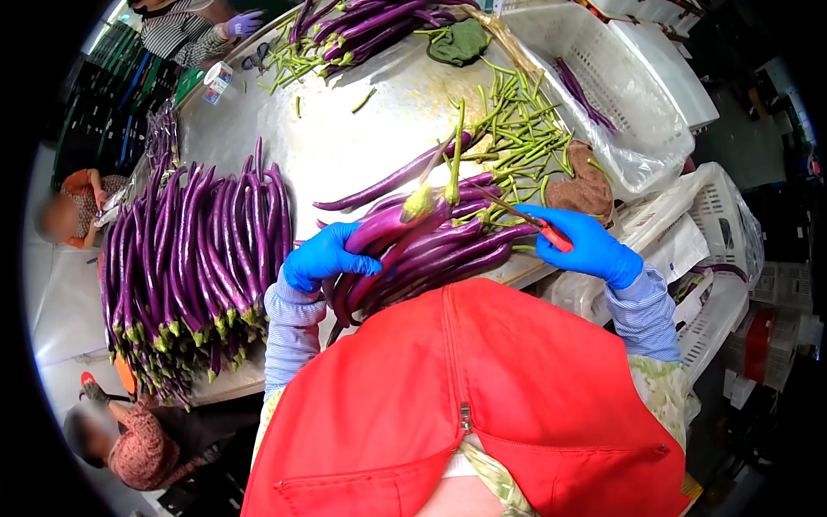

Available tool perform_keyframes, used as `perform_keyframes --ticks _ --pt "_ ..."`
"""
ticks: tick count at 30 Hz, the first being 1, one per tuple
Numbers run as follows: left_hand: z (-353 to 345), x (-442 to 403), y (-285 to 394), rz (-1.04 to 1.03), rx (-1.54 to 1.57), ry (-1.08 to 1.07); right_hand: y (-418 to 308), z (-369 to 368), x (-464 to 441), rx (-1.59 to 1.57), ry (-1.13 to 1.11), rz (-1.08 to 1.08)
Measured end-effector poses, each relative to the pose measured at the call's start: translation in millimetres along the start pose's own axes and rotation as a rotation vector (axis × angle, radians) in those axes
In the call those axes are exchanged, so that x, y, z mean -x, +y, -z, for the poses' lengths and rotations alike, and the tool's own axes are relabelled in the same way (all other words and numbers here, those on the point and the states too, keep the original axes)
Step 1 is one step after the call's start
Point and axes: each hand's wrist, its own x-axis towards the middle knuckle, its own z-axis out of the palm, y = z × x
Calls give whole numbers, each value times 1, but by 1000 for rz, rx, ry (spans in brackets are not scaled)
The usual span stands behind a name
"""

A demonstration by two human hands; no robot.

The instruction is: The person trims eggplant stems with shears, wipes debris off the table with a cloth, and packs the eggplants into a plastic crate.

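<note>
In blue gloves, both my hands are over the near edge of the metal table. My left hand is closed around a purple eggplant, whose green cap and long stem point up and away. Held in my right hand are red-handled scissors, their slim blades pointing left toward the stems. How far the blades are apart is hard to tell. More loose eggplants lie beneath and between my hands.
Left stands a large stack of eggplants. Cut green stems lie beside a brown cloth. Another eggplant pile and a green cloth are at the back. White crates stand right; other people work around the table.
</note>
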Motion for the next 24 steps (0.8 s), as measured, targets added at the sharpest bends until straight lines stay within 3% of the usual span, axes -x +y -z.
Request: perform_keyframes --ticks 6,10,13,19,24 --pt "1 1 0 77 98 -161 1 2 1 -156 -85 77" --pt "-9 3 1 43 247 -75 7 12 9 -95 -80 130" --pt "-13 4 12 155 274 -101 7 12 12 -78 -58 115" --pt "-18 2 7 89 344 -29 8 14 17 -83 -22 61" --pt "-11 2 3 57 313 -140 12 15 19 -34 -82 86"
